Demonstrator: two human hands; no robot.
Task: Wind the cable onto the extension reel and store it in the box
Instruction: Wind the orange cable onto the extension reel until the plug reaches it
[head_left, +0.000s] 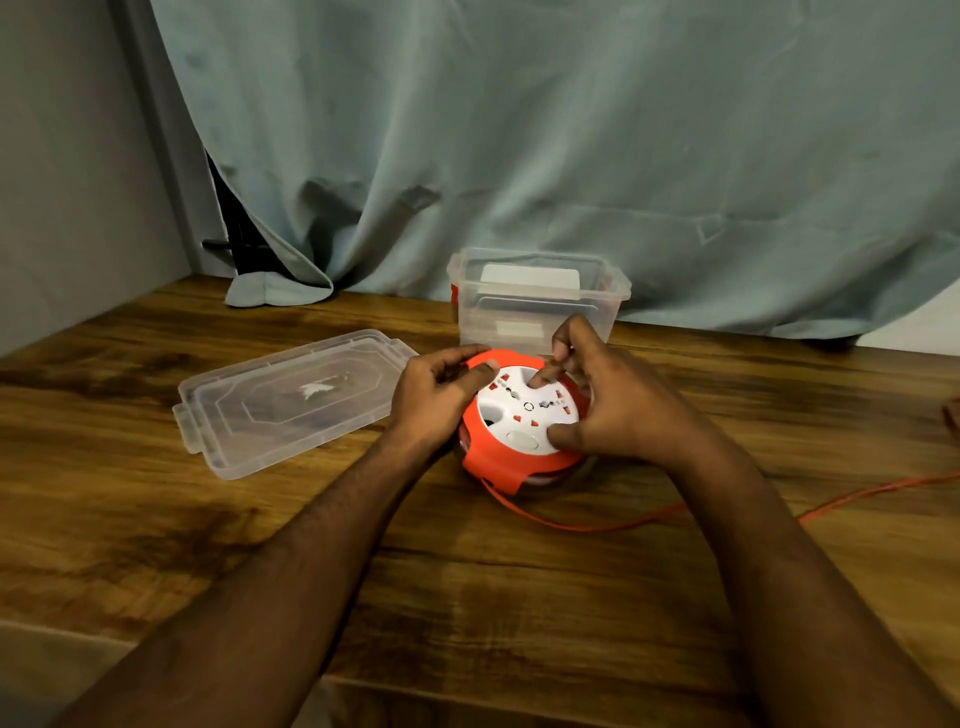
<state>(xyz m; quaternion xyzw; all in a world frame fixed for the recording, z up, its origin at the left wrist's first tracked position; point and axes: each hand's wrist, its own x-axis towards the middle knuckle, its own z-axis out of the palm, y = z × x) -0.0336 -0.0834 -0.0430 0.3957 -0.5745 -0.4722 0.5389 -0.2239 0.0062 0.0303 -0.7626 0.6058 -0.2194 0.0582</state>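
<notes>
— Where is the reel?

— The round orange extension reel with the white socket face (522, 415) lies flat on the brown wood-grain table (208, 545), about midway between its left and right edges and nearer the far edge than the near one.

— Who has hold of it?

— Both hands. The left hand (436, 395) grips the reel's left rim, fingers curled over the orange edge and thumb lying on top. The right hand (608, 410) is on the white face: one bent finger pokes into a round recess near the top, the thumb presses the face's lower right part, and the other fingers curl over the right rim.

— And the cable?

— The thin orange cable (597, 527) leaves the reel's near side and trails along the table toward the right edge.

— The box?

— The clear plastic storage box (537, 306) stands open just behind the reel, near the far edge. Its clear flat lid (285, 400) lies on the table left of the reel, beside the left hand.

— Behind that?

— A grey-green curtain (571, 130) hangs along the far edge, its hem touching the wood.
</notes>
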